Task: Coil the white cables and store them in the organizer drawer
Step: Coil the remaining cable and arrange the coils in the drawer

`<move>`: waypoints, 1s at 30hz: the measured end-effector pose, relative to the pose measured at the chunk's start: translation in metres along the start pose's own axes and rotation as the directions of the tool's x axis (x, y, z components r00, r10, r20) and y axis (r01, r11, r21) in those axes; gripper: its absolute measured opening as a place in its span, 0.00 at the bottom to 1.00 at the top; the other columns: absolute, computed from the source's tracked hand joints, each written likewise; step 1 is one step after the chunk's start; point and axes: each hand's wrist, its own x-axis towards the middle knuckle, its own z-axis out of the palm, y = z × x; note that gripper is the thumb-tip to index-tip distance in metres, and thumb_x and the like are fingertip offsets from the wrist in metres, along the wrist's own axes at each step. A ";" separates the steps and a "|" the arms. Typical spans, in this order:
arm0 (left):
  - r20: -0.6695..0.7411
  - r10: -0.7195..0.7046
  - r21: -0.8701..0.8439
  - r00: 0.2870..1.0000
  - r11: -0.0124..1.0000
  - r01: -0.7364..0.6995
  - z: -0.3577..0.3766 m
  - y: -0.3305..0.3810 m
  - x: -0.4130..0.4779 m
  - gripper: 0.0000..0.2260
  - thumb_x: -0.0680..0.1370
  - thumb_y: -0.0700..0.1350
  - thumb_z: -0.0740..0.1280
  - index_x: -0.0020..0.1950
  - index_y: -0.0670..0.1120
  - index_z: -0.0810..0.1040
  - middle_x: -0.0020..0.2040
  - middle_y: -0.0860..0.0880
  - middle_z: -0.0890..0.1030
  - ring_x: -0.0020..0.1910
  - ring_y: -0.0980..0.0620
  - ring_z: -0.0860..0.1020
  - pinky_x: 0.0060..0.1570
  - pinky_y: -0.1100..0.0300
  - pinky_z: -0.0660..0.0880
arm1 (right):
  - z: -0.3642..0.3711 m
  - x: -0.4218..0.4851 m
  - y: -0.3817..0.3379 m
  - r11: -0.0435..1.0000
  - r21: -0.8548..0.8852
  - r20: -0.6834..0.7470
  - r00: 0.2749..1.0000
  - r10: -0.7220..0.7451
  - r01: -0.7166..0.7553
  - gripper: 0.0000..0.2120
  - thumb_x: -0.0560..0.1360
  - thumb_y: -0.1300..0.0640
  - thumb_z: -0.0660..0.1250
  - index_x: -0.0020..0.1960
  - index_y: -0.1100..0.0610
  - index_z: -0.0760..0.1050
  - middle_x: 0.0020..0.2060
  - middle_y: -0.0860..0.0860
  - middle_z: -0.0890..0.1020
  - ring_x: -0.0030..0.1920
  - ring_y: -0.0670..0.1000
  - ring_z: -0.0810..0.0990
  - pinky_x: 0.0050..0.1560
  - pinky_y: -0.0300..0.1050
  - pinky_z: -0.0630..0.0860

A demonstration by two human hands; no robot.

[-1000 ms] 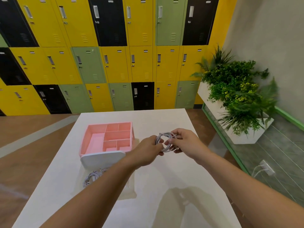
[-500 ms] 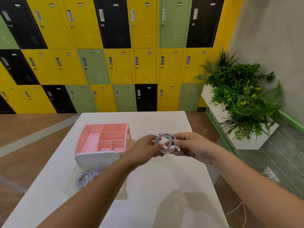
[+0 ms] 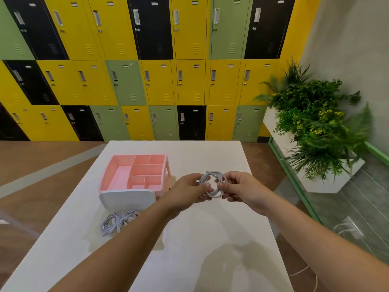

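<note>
one coil (image 3: 212, 183) sits pinched between the hands above the bench (image 3: 210, 239), left hand (image 3: 187, 190) and right hand (image 3: 240, 189) each gripping a side. drawer (image 3: 134, 173) lies just left of the left hand, the nearer one; more cables (image 3: 117, 222) lie left, closer in.

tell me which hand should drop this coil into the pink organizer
Left, likely. The left hand grips the coil on the side nearer the organizer, which stands to the left on the table; the right hand, also pinching the coil, would have to reach across.
</note>
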 end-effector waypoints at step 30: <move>0.094 0.226 0.257 0.970 0.936 -0.243 -0.182 -0.042 -0.022 0.18 0.80 0.42 0.66 0.66 0.60 0.71 0.52 0.52 0.83 0.45 0.58 0.82 0.52 0.61 0.77 | 0.174 0.072 -0.029 0.994 0.099 -0.076 0.997 -0.029 0.037 0.10 0.74 0.61 0.71 0.54 0.60 0.77 0.37 0.52 0.82 0.34 0.47 0.80 0.40 0.39 0.78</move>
